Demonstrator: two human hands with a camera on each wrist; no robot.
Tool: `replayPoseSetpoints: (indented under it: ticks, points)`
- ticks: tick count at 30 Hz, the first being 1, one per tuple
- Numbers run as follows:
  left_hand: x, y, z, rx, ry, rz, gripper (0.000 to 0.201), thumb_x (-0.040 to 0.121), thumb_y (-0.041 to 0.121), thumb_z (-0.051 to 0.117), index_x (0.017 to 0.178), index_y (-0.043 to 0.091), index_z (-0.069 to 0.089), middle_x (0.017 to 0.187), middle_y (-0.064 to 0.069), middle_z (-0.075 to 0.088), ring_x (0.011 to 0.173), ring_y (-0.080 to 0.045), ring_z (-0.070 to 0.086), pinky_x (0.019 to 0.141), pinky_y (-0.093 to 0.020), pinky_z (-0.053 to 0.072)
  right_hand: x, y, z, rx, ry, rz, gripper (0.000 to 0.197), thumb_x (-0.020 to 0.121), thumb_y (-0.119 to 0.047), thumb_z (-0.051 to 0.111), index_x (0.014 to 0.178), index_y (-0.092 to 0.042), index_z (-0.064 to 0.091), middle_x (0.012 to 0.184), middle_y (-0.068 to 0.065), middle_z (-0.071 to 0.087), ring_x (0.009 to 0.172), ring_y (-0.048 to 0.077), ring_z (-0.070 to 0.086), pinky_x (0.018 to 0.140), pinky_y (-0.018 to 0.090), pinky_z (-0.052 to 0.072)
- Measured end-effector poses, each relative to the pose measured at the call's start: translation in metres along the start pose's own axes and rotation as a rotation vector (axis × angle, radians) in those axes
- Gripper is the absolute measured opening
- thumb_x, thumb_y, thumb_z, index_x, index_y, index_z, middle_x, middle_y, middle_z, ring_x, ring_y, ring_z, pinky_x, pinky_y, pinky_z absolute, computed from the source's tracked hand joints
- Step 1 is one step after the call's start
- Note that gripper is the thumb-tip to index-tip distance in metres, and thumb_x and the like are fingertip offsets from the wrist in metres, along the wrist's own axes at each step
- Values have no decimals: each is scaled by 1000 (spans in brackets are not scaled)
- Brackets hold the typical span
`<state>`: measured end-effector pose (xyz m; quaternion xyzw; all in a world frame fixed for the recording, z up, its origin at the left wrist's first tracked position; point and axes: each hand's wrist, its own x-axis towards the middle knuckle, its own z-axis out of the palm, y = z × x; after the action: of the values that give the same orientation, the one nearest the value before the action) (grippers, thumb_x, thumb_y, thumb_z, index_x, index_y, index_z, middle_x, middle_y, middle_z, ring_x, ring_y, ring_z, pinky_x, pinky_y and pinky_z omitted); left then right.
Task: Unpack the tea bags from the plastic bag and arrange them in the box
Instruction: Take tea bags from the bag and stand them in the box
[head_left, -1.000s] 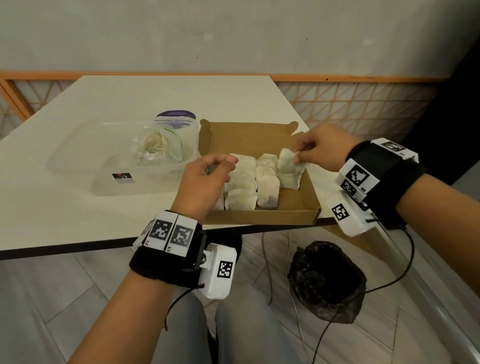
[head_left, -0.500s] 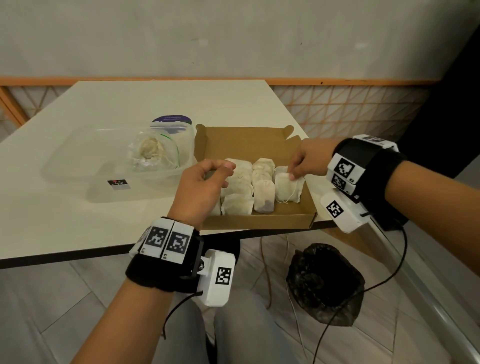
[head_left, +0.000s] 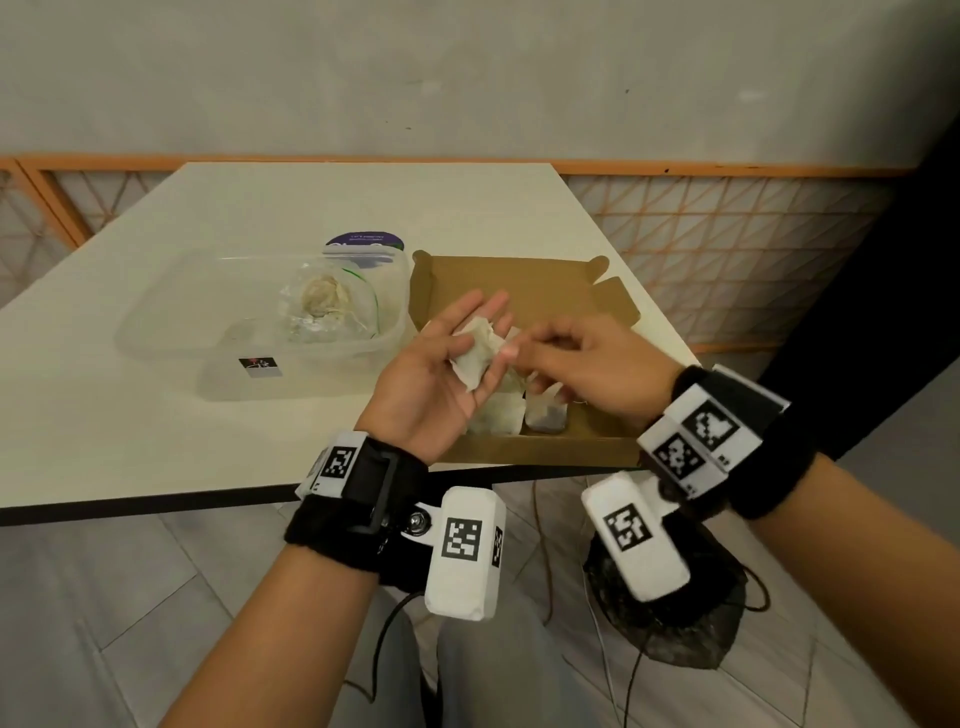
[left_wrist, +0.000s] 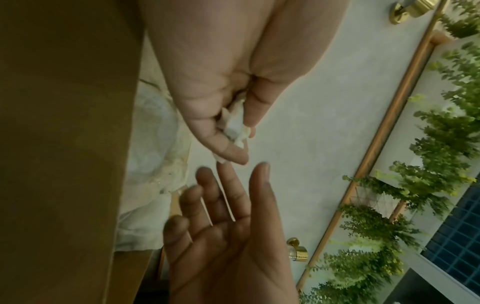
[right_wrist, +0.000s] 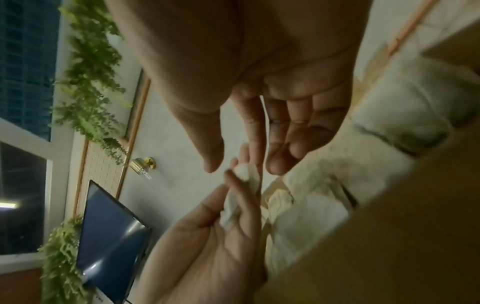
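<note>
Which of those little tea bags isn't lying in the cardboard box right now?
The crumpled tea bag in the left hand, held up above the box. The other tea bags lie flat inside it.

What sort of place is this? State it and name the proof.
Probably an indoor room set up for recording, maybe a lounge or office; hard to be sure. A white table stands against a plain wall with orange lattice panelling, the floor is tiled, and brass wall lamps and hanging greenery decorate the walls.

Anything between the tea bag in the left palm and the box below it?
Nothing visible. The tea bag lies in the left hand directly above the open box; the right hand reaches beside it, not under.
</note>
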<state>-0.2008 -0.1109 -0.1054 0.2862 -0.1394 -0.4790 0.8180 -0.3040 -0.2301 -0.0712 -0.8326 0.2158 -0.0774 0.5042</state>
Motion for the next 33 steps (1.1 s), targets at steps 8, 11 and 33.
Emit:
replayPoseSetpoints:
  ticks: [8,11,33]
  points:
    - [1,-2,-3,147,-73,4,41,95,0,33,122,18,56,130,4,61,107,-15,62,82,-26,54,3,27,31,387,197,-174,3,85,-10,64,82,-9,65,71,0,60,57,-1,53,54,12,43]
    - [5,-5,-1,222,11,-11,25,96,7,43,110,16,61,104,-2,67,86,-12,63,63,-19,54,6,34,29,505,262,-167,7,86,-11,62,80,-15,64,72,-3,63,64,6,57,56,17,45]
    - [10,-10,4,431,149,-6,21,89,17,61,71,25,55,80,5,68,69,-8,61,49,-14,41,11,40,22,779,330,-180,12,82,-2,62,80,-14,64,62,-5,58,58,7,46,56,21,38]
